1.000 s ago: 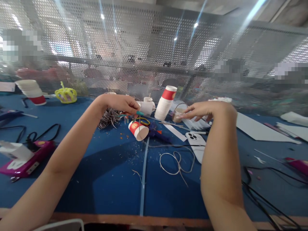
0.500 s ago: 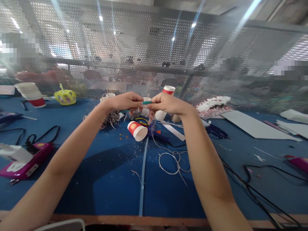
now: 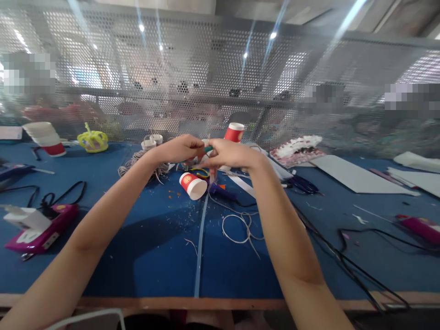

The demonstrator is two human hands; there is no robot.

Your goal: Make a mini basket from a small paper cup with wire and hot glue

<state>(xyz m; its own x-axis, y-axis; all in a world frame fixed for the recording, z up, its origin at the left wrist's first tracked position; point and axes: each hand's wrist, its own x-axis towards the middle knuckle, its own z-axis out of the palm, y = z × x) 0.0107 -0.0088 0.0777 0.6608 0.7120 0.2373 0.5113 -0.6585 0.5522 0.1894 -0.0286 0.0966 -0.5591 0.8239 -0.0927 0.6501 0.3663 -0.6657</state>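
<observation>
My left hand and my right hand meet above the middle of the table. A thin teal object shows between their fingertips; its kind is hard to make out. The left fingers are closed on it, and the right fingers pinch its other end. Below them a red and white paper cup lies on its side, its mouth towards me. A dark blue glue gun lies just right of the cup, and a loop of grey cord is nearer to me.
Behind my left hand sits a tangle of cord. Another paper cup stands beyond my right hand. A pink power strip is at left, a yellow crown-shaped piece behind it. White board and black cables lie at right.
My right hand has shifted slightly left and its fingers have spread a little around the teal object. The view has shifted slightly; the tipped cup lies as before.
</observation>
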